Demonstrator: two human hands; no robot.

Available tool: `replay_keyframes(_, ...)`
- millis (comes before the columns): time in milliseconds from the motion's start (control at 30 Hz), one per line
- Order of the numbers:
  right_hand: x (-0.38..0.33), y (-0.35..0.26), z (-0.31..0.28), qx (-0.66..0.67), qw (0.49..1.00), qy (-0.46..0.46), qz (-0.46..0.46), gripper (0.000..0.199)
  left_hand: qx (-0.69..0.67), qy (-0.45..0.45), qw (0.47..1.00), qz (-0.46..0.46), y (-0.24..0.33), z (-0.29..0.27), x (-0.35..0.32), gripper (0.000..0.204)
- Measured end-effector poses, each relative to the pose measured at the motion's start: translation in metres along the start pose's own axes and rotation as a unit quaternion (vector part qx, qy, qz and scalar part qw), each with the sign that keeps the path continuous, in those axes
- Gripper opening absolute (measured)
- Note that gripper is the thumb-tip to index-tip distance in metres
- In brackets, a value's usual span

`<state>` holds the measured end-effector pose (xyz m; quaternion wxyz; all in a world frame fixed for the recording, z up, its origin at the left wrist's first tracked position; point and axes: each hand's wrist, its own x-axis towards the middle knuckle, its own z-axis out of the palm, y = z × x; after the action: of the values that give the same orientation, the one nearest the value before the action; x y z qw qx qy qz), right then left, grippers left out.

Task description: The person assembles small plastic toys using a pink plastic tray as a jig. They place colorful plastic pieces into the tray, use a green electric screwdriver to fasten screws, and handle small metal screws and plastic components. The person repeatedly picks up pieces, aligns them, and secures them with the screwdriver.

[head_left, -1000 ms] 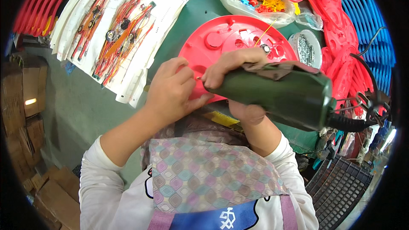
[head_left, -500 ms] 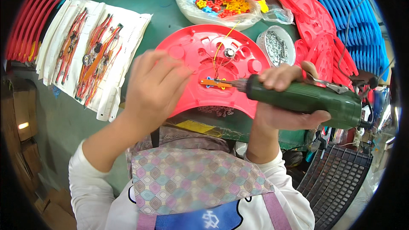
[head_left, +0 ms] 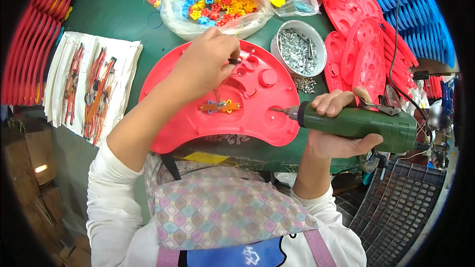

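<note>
A red curved plastic shell [head_left: 257, 113] lies on the green table in front of me. A small orange circuit strip [head_left: 220, 106] with thin wires sits in its middle. My left hand [head_left: 205, 64] rests over the shell's upper part, its fingertips pinched on a small dark part [head_left: 233, 61]. My right hand [head_left: 336, 126] grips a green electric screwdriver [head_left: 361, 121], held level, its bit pointing left at the shell's right edge.
A round tin of silver screws [head_left: 298, 52] stands behind the shell. A clear bag of coloured plastic stars [head_left: 217, 0] lies further back. Red shells [head_left: 361, 44] are stacked right, blue ones [head_left: 420, 15] beyond. Wire assemblies on white paper [head_left: 91, 89] lie left.
The left hand has moved from the shell's middle up to its upper part, uncovering the orange strip. The screwdriver has drawn back to the right, off the strip to the shell's edge.
</note>
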<state>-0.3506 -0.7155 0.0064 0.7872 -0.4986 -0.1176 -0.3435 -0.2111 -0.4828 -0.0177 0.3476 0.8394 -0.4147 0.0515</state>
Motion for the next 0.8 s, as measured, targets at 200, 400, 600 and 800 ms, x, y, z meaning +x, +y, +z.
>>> replay_keyframes(200,-0.003,0.011,0.000,0.023,1.000,-0.009,0.009,0.099,-0.068,-0.048,0.995,-0.047,0.003,0.029,0.026,0.020)
replay_keyframes(400,0.007,-0.001,-0.017,0.019,1.000,0.010,0.016,0.102,0.059,0.004,0.994,0.088,-0.005,0.039,0.020,0.020)
replay_keyframes(600,0.040,-0.006,-0.035,0.028,0.999,0.042,-0.012,0.100,0.084,-0.019,0.990,0.116,0.000,0.034,0.019,0.017)
replay_keyframes(800,0.071,0.025,-0.049,-0.094,0.985,0.132,-0.051,0.093,0.143,-0.038,0.981,0.122,0.012,0.031,0.024,0.018)
